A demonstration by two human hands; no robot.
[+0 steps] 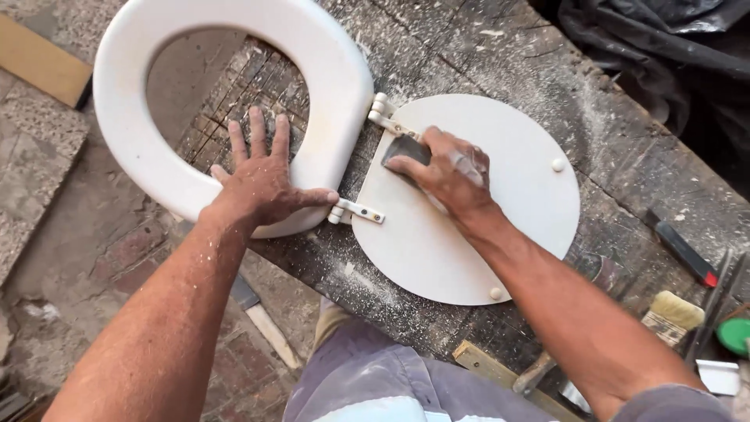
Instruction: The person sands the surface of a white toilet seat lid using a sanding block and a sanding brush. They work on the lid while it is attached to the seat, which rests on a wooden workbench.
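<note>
A white toilet seat ring (133,133) lies opened out on a dusty wooden workbench (500,55), joined by white hinges (359,209) to its round white lid (508,187). My left hand (262,180) lies flat with fingers spread across the ring's near edge and the bench inside the opening, thumb near one hinge. My right hand (453,172) rests on the lid and presses a grey scraper blade (405,148) against the lid near the other hinge (384,116).
A paintbrush (670,316), a dark tool with a red tip (686,254), metal tools and a green round thing (736,334) lie at the bench's right end. Dark plastic sheeting (664,39) sits at the top right. Stone and brick floor shows at the left.
</note>
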